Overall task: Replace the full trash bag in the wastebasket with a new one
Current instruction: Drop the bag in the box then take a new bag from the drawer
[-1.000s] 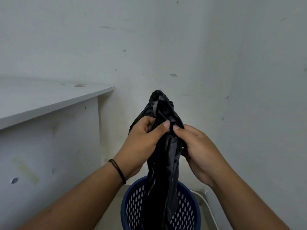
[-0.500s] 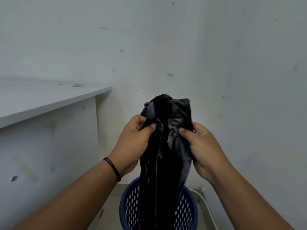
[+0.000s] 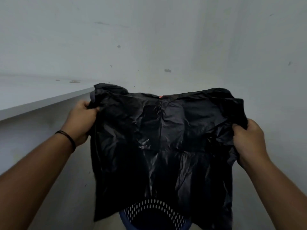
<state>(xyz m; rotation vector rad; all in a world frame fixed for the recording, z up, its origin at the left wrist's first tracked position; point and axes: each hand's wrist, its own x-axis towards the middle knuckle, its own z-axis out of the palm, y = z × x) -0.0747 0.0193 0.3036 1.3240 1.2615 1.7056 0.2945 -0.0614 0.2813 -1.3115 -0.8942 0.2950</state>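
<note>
A black trash bag (image 3: 162,146) hangs spread wide in front of me, its top edge stretched between my hands. My left hand (image 3: 81,120) grips the bag's upper left corner, and my right hand (image 3: 247,140) grips the upper right corner. Below the bag, a blue perforated wastebasket (image 3: 154,214) stands on the floor; the hanging bag hides most of it, and only part of its mesh wall and rim shows at the bottom. A small orange mark sits at the middle of the bag's top edge.
A white shelf or desk top (image 3: 41,100) juts out on the left at hand height, with its side panel below. White walls meet in a corner behind the bag.
My hands moved apart, left going left and right going right. The bag went from a narrow bunched strip to a wide spread sheet, covering more of the wastebasket.
</note>
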